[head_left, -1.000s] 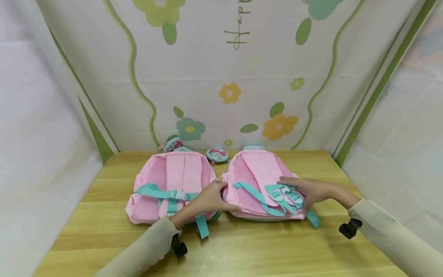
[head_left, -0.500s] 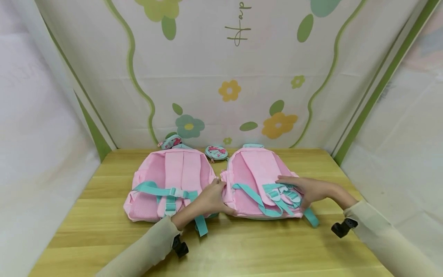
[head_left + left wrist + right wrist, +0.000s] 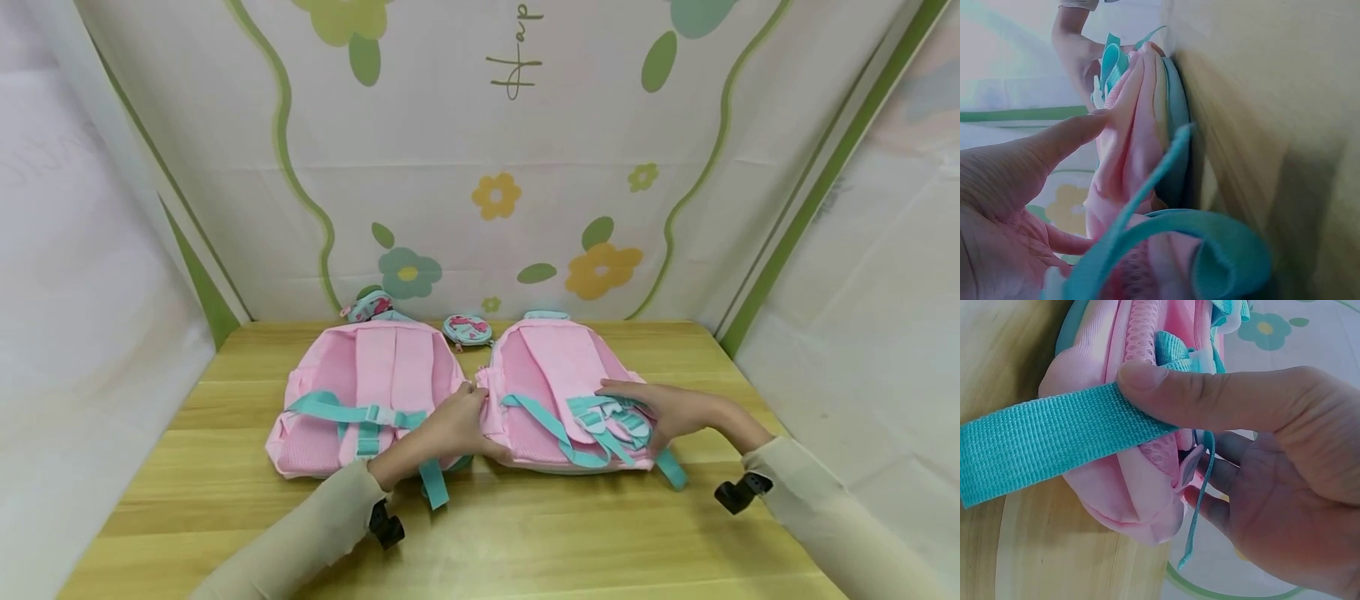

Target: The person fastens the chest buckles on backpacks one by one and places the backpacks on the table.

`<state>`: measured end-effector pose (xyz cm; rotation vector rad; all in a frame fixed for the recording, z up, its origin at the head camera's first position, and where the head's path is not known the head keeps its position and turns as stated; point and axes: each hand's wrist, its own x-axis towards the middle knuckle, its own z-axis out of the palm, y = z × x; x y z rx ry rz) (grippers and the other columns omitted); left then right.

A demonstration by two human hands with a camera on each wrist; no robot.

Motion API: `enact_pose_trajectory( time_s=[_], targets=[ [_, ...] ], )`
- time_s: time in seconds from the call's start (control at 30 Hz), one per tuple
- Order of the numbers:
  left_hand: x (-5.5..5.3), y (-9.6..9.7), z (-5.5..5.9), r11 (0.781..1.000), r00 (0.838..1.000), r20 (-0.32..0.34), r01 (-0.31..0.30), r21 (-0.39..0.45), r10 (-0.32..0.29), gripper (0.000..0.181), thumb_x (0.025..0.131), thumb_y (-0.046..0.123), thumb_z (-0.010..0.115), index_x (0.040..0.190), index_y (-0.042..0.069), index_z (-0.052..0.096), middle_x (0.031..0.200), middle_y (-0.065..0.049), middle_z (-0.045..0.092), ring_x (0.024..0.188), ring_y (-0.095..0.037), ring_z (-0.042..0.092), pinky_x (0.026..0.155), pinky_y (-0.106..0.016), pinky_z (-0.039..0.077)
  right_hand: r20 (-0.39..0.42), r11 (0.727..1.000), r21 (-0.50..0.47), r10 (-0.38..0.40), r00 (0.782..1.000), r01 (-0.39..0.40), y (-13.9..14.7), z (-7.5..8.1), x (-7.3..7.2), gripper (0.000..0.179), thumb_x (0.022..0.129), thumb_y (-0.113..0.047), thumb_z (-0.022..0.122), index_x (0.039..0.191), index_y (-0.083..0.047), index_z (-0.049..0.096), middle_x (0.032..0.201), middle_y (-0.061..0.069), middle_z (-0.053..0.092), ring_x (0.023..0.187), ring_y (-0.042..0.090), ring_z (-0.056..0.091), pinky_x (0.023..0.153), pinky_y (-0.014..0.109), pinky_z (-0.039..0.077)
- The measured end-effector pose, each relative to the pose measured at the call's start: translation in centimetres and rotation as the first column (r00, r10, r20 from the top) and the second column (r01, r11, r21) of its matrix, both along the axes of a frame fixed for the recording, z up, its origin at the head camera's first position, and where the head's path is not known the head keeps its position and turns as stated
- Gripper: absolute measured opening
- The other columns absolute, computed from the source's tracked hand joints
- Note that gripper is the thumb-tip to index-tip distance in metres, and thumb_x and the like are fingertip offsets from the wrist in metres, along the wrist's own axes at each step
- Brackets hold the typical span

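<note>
Two pink backpacks with teal straps lie side by side, back panels facing up. My left hand (image 3: 456, 423) grips the left side of the right backpack (image 3: 525, 367), its thumb near the lower corner. In the left wrist view, that thumb (image 3: 1075, 134) presses on the pink edge. My right hand (image 3: 671, 412) holds the same backpack at its lower right corner, beside bundled teal straps and white buckles (image 3: 611, 419). The right wrist view shows the thumb (image 3: 1166, 387) on a wide teal strap (image 3: 1054, 434), with the fingers spread around the side. The left backpack (image 3: 337, 367) partly lies behind my left forearm.
A round teal pouch with a pink print (image 3: 468, 330) lies behind, between the bags. Another small patterned pouch (image 3: 371, 306) is at the left backpack's top. The wooden table (image 3: 540, 533) ends at a flower-printed cloth wall (image 3: 450, 125); cloth sides rise left and right.
Both hands keep their places on the right backpack. The head view has tipped slightly, so the table and bags appear a little higher and further left.
</note>
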<state>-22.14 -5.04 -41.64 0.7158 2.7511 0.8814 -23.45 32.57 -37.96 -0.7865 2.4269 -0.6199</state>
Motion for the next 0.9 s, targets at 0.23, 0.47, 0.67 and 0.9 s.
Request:
enact_pose_trajectory(
  time_s=[0.23, 0.47, 0.67, 0.9],
  targets=[
    [-0.3, -0.3, 2.0, 0.999, 0.995, -0.092, 0.035, -0.003, -0.035, 0.098, 0.078, 0.051, 0.085, 0.15, -0.002, 0.046, 0.151, -0.025, 0.047, 0.133, -0.038, 0.054, 0.107, -0.051, 0.049, -0.023, 1.0, -0.004, -0.004, 1.0, 0.004, -0.1, 0.2, -0.1, 0.106, 0.074, -0.02, 0.092, 0.16, -0.008, 0.031, 0.166, 0.022, 0.024, 0.148, 0.049, 0.026, 0.108, 0.058, 0.041],
    [-0.8, 1.4, 2.6, 0.989, 0.982, -0.15, 0.125, 0.074, -0.113, 0.077, 0.084, 0.045, 0.081, 0.145, 0.006, 0.054, 0.145, -0.016, 0.056, 0.125, -0.032, 0.06, 0.096, -0.049, 0.055, -0.052, 1.0, -0.01, -0.024, 0.998, 0.024, -0.3, 0.0, -0.2, 0.095, 0.082, -0.036, 0.086, 0.157, -0.008, 0.036, 0.166, 0.024, 0.025, 0.149, 0.054, 0.023, 0.112, 0.07, 0.031],
    [-1.4, 3.8, 2.3, 0.966, 0.972, -0.154, 0.204, 0.156, -0.18, 0.066, 0.089, 0.037, 0.078, 0.142, 0.005, 0.057, 0.136, -0.015, 0.063, 0.125, -0.03, 0.061, 0.099, -0.045, 0.054, -0.106, 0.999, -0.034, -0.036, 0.994, 0.032, -0.6, -0.2, -0.3, 0.083, 0.087, -0.039, 0.081, 0.153, -0.007, 0.043, 0.163, 0.026, 0.03, 0.148, 0.052, 0.028, 0.113, 0.07, 0.031],
    [-1.9, 7.4, 1.7, 0.959, 0.962, -0.156, 0.245, 0.144, -0.223, 0.059, 0.092, 0.036, 0.075, 0.14, 0.007, 0.06, 0.133, -0.011, 0.067, 0.123, -0.024, 0.062, 0.101, -0.035, 0.052, -0.202, 0.996, -0.075, -0.055, 0.978, 0.04, -0.7, -1.3, -0.2, 0.072, 0.089, -0.037, 0.079, 0.146, -0.003, 0.051, 0.157, 0.027, 0.041, 0.143, 0.051, 0.039, 0.11, 0.068, 0.037]
  ],
)
